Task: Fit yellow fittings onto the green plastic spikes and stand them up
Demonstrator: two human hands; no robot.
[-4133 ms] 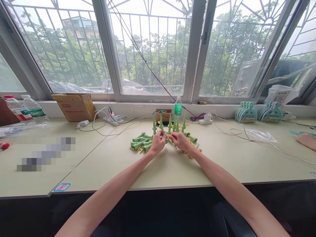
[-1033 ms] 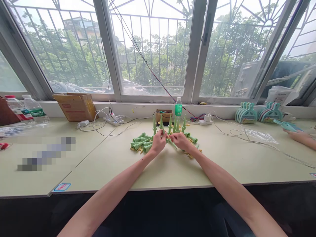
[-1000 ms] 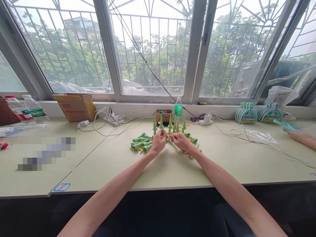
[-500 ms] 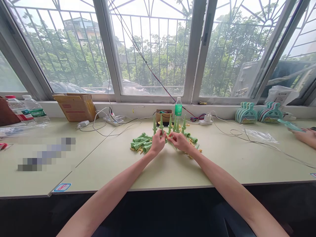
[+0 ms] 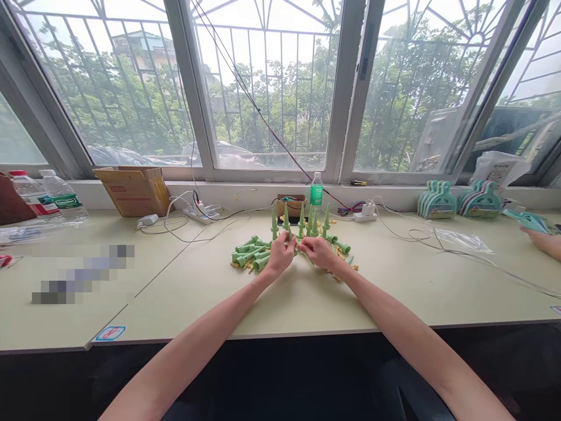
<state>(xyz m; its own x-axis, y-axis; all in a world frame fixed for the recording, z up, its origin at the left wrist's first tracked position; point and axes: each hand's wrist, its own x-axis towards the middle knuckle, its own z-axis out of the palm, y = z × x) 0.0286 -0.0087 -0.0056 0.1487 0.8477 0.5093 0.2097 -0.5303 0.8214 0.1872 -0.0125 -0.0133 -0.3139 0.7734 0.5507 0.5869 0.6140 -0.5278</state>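
Observation:
My left hand (image 5: 279,255) and my right hand (image 5: 319,252) meet over the middle of the pale green table (image 5: 298,298), fingers pinched together on a small green cone-shaped plastic piece (image 5: 298,249) held between them. A heap of the same green cone pieces (image 5: 249,255) lies just left of my left hand. Several green cones stand upright in a row (image 5: 301,221) right behind my hands. Small yellow parts (image 5: 344,266) lie scattered by my right wrist.
A green-labelled bottle (image 5: 316,190) and a small brown box (image 5: 291,204) stand behind the cones. A cardboard box (image 5: 134,189), power strip (image 5: 202,213) and cables lie at left; water bottles (image 5: 52,196) far left. Teal carded items (image 5: 458,200) stand right, where another person's hand (image 5: 543,241) holds one.
My hands stay pinched at the same spot with only small finger shifts. The other person's hand at the far right has drawn back toward the frame edge with a teal item.

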